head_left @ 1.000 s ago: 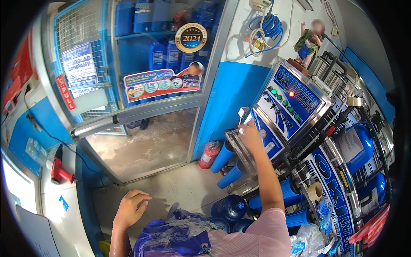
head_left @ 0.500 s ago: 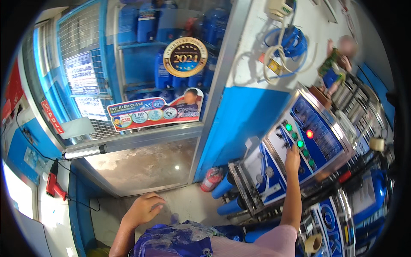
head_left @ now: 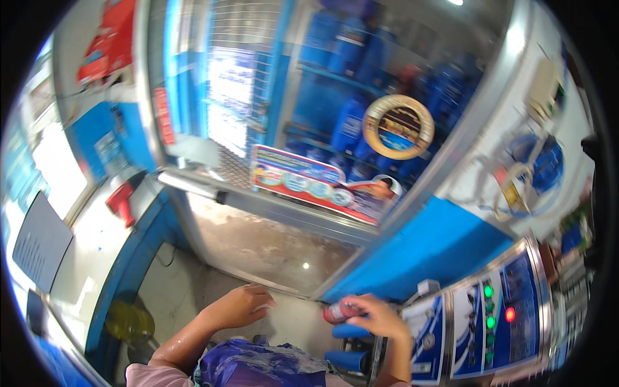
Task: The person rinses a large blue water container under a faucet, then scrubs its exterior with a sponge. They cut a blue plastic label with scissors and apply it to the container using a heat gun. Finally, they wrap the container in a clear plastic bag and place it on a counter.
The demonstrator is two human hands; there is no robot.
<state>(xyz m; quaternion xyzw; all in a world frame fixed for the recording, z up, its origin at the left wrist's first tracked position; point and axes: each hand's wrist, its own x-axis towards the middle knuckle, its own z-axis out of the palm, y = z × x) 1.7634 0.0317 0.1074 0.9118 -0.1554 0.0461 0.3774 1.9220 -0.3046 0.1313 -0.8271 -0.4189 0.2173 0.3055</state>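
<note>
My left hand (head_left: 242, 307) hangs in front of my body with its fingers loosely bent and nothing in them. My right hand (head_left: 380, 316) is at the right front, fingers apart and empty, somewhat blurred. In the picture it partly overlaps a red cylindrical container (head_left: 336, 313) standing on the floor behind it. Blue filter housings (head_left: 348, 357) sit below that hand. To its right is a blue and white control panel (head_left: 500, 322) with several lit green lamps and a red one. A wet-looking blue apron (head_left: 258, 364) covers my front.
Ahead is a metal-framed glass door (head_left: 284, 216) with stickers, blue water containers (head_left: 348, 122) behind it. At left, a white counter (head_left: 90, 258) bears a red heat gun or similar tool (head_left: 122, 198). A yellowish round bottle (head_left: 129, 321) stands below. Coiled blue hose (head_left: 545, 164) hangs on the right wall.
My right hand has left the control panel's switches and come down and left toward my body. The view has turned left, showing more of the counter. My left hand stays free.
</note>
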